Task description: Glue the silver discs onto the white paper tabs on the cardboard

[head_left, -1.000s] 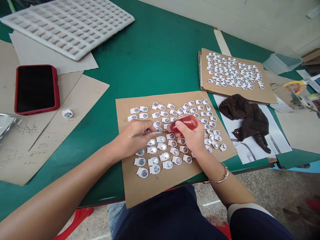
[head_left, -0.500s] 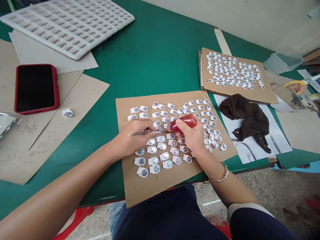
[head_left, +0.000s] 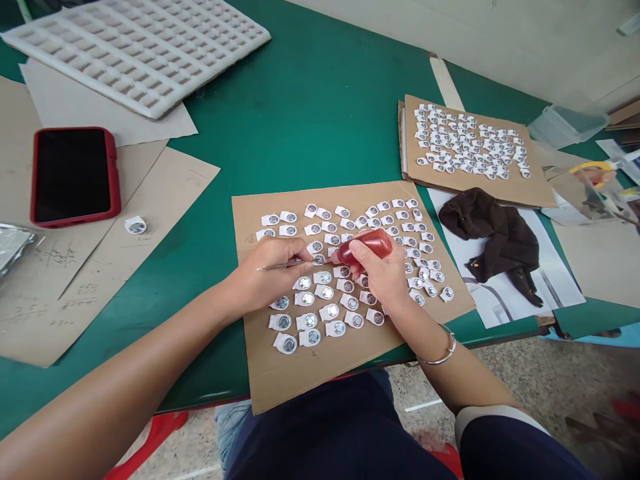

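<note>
A cardboard sheet [head_left: 280, 387] carries rows of small white tabs with round silvery centres [head_left: 286, 343]. My left hand [head_left: 273, 273] pinches a thin metal tool [head_left: 280, 266] over the sheet, its tip side toward one tab in the middle rows. Wrapped round a small red squeeze bottle [head_left: 370, 245] is my right hand [head_left: 385, 273]; the bottle lies tilted, its nozzle pointing left, close to the same tab and to my left fingertips. Whether the nozzle touches the tab cannot be made out.
A white gridded tray [head_left: 150, 53] and a red-cased phone [head_left: 74, 175] lie at the left, with a single tab [head_left: 136, 225] on brown paper. At the right are a second tab-covered cardboard [head_left: 535, 187], dark cloth [head_left: 510, 233], a clear container [head_left: 567, 127] and yellow-handled scissors [head_left: 593, 167].
The red bottle and my right hand have shifted very slightly left. My left hand keeps its hold on the metal tool in nearly the same place.
</note>
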Available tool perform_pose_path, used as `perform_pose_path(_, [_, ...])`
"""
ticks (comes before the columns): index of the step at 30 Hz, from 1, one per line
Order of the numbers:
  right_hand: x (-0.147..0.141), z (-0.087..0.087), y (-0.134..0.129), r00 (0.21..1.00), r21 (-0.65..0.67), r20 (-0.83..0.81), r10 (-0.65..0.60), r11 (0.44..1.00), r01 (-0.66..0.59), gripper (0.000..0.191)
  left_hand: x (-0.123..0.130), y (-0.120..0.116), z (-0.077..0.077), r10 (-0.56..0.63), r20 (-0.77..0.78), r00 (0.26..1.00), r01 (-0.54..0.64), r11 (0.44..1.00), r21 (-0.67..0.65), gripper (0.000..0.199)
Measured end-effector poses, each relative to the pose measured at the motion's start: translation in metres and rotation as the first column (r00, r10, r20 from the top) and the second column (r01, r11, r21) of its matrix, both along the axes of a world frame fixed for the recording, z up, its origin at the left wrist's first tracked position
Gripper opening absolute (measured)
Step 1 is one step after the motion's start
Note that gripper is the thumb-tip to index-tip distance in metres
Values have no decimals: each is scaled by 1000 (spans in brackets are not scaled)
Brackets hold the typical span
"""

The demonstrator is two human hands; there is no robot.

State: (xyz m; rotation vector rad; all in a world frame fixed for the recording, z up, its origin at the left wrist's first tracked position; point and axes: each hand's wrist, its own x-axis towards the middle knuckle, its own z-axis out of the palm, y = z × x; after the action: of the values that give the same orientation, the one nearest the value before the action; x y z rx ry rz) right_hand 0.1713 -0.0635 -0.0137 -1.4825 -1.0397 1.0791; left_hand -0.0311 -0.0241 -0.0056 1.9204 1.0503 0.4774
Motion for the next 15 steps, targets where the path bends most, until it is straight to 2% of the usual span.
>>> perform_pose_path(6, [-1, -1, 0, 1000, -10, -3, -2, 1000, 2, 26, 2, -1, 0, 10, 11, 1000, -10, 1000, -14, 16])
perform_pose_path(9, [4, 5, 3, 997, 35, -71, -35, 999, 38, 24, 3, -1, 2, 24, 4, 1000, -23, 999, -36, 15])
perform_pose_path(13, [22, 29, 7, 964, 138, -221, -148, 974, 181, 23, 4, -1, 18, 95, 51, 994, -87, 986, -142, 13])
perform_pose_path(15, [31, 46, 8, 950, 196, -261, -173, 954, 228, 25, 3, -4, 31, 176, 72, 982, -166, 978, -129, 13])
